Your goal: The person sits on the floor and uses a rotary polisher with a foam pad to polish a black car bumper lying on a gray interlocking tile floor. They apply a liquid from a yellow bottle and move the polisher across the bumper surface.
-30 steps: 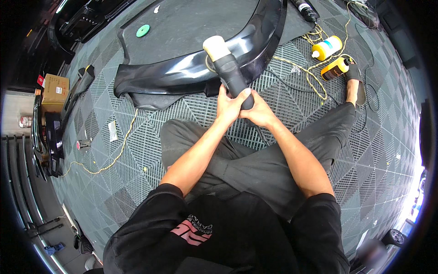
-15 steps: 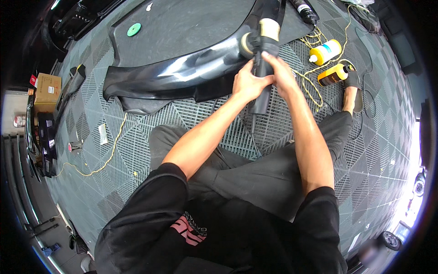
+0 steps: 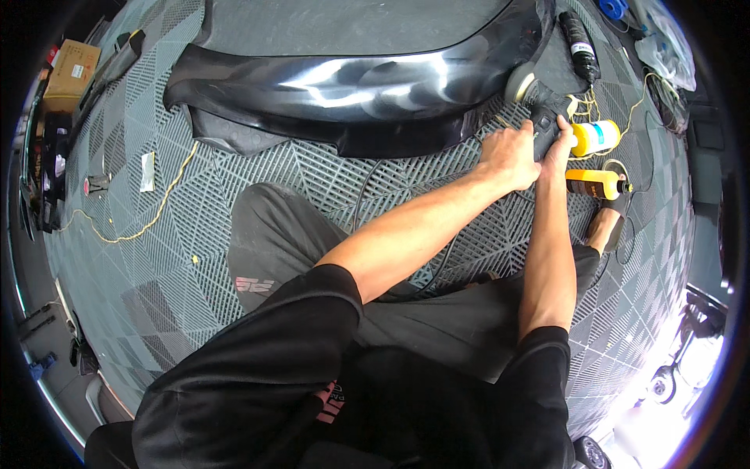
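Both my hands grip a black polisher (image 3: pixel 544 117) with a pale round pad (image 3: pixel 519 84). Its pad is at the lower edge of a glossy black car body panel (image 3: pixel 359 86), toward the panel's right end; whether the two touch I cannot tell. My left hand (image 3: pixel 508 159) is closed on the near side of the tool's body. Around its handle, just to the right, wraps my right hand (image 3: pixel 556 150). Strong light reflections streak the curved panel, which lies on a dark mat (image 3: pixel 312 27).
Close to my right hand lie a yellow bottle (image 3: pixel 603 137) with a white label and an orange bottle (image 3: pixel 595 184). A black bottle (image 3: pixel 579 48) lies farther back. Yellow cord (image 3: pixel 168 277) and dark cable cross the grey grated floor (image 3: pixel 156 234). At far left stands a cardboard box (image 3: pixel 72 72).
Both hands have carried the polisher rightward along the panel toward its right end, and the tool has turned. The whole view has shifted as well. Both hands keep their hold.
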Demonstrator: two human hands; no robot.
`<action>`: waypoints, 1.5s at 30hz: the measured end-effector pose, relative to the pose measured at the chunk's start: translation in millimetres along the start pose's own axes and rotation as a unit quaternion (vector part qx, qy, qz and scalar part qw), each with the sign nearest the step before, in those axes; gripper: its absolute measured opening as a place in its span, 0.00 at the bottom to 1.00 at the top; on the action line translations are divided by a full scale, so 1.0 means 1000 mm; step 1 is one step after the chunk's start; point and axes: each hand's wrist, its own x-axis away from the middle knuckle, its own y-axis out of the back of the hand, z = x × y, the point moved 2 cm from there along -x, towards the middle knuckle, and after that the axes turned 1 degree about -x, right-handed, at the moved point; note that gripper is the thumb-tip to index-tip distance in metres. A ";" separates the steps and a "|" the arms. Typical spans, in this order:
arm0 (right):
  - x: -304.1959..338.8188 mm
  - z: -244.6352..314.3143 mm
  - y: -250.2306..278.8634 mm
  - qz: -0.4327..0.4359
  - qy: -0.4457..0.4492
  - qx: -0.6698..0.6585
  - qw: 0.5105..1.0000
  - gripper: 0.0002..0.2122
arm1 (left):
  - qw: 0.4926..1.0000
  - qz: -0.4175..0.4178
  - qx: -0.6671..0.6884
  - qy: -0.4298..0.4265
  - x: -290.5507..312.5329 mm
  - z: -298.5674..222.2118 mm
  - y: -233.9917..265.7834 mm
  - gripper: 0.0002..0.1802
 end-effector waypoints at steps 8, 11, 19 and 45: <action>0.011 -0.023 0.009 0.042 0.017 -0.047 0.998 0.24 | 0.988 -0.049 -0.119 -0.080 0.017 0.009 0.001 0.40; 0.022 -0.030 0.007 0.048 -0.012 -0.058 0.997 0.25 | 0.989 -0.041 -0.122 -0.078 0.030 0.013 0.005 0.39; 0.082 -0.051 -0.011 0.009 -0.028 -0.065 0.997 0.27 | 0.991 -0.002 -0.111 -0.069 0.081 0.027 0.026 0.40; 0.251 -0.148 -0.137 0.005 -0.165 -0.104 0.981 0.33 | 0.995 0.075 -0.052 -0.036 0.208 0.123 0.179 0.42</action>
